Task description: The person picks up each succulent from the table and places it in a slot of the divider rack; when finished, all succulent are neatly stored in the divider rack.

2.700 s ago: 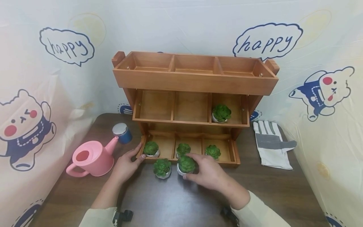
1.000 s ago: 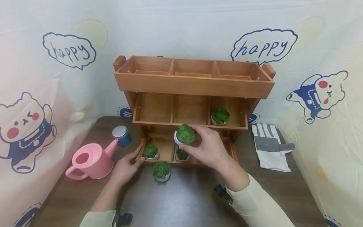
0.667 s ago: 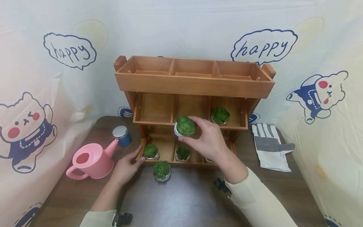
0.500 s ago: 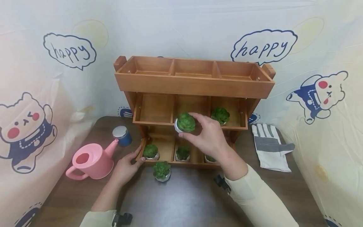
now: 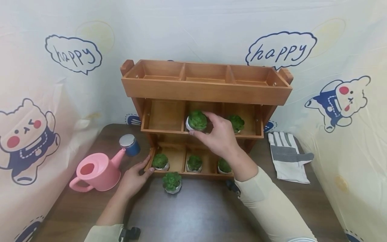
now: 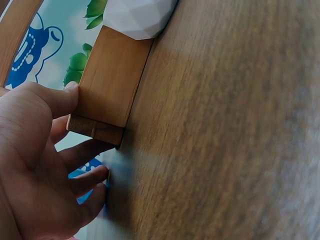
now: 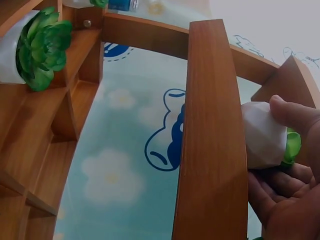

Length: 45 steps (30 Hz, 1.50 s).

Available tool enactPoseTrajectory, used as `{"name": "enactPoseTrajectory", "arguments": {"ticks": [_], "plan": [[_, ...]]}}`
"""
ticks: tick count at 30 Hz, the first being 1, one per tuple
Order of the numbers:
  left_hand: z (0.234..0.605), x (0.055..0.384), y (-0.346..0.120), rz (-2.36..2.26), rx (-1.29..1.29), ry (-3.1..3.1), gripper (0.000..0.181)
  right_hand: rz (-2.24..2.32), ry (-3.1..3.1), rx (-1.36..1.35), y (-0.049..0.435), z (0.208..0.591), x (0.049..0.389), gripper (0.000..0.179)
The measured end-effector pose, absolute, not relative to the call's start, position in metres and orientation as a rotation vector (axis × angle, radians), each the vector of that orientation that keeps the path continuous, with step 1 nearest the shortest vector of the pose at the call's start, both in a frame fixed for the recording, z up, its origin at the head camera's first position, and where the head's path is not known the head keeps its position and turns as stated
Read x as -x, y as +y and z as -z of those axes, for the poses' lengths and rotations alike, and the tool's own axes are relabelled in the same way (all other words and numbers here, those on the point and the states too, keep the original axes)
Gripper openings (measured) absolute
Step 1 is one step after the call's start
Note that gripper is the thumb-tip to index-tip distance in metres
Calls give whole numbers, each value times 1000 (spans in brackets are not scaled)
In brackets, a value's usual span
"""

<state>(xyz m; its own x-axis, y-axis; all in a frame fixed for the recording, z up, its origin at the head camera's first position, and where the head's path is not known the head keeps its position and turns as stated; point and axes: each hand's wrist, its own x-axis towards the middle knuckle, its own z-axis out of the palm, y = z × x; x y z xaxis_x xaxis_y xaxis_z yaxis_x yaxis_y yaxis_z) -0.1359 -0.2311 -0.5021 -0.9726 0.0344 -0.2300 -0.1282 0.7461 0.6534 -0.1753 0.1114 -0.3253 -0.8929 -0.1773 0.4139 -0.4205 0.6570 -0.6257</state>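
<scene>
My right hand [image 5: 222, 137] grips a small potted succulent [image 5: 197, 120], thumb in front and fingers behind, at the middle compartment of the wooden shelf's [image 5: 205, 91] second tier. In the right wrist view its white faceted pot [image 7: 264, 135] shows beside the tier's front board; whether it touches the floor of the compartment is hidden. At the lower left corner, my left hand [image 5: 133, 179] holds the bottom tier's end, thumb on the front board [image 6: 112, 82]. Another succulent [image 5: 237, 123] sits in the second tier's right compartment. Bottom-tier succulents [image 5: 194, 163] occupy all three compartments.
One more potted succulent [image 5: 172, 182] stands on the table before the shelf. To the left are a pink watering can [image 5: 98, 172] and a blue jar with a silvery lid [image 5: 130, 145]. A grey-and-white glove [image 5: 288, 156] lies at the right.
My right hand has lifted the succulent from the table in front of the shelf up to the second tier's middle compartment. The left hand stays at the shelf's corner.
</scene>
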Motion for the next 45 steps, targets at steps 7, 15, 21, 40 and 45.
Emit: {"name": "enactPoseTrajectory", "arguments": {"ticks": [7, 15, 21, 40, 45], "plan": [[502, 135, -231, -1046, 68, 2722, 79, -1059, -2591, -482, 104, 325, 181, 68], [501, 135, -232, -1051, 73, 2717, 79, -976, -2638, -460, 99, 330, 186, 69], [500, 135, -233, -1053, 79, 2712, 78, -927, -2734, -477, 100, 333, 187, 72], [501, 136, -231, -1049, 96, 2700, 78, -956, -2763, -470, 113, 330, 175, 72], [501, 136, -231, -1052, 87, 2702, 78, -1031, -2706, -484, 116, 330, 164, 69]]}}
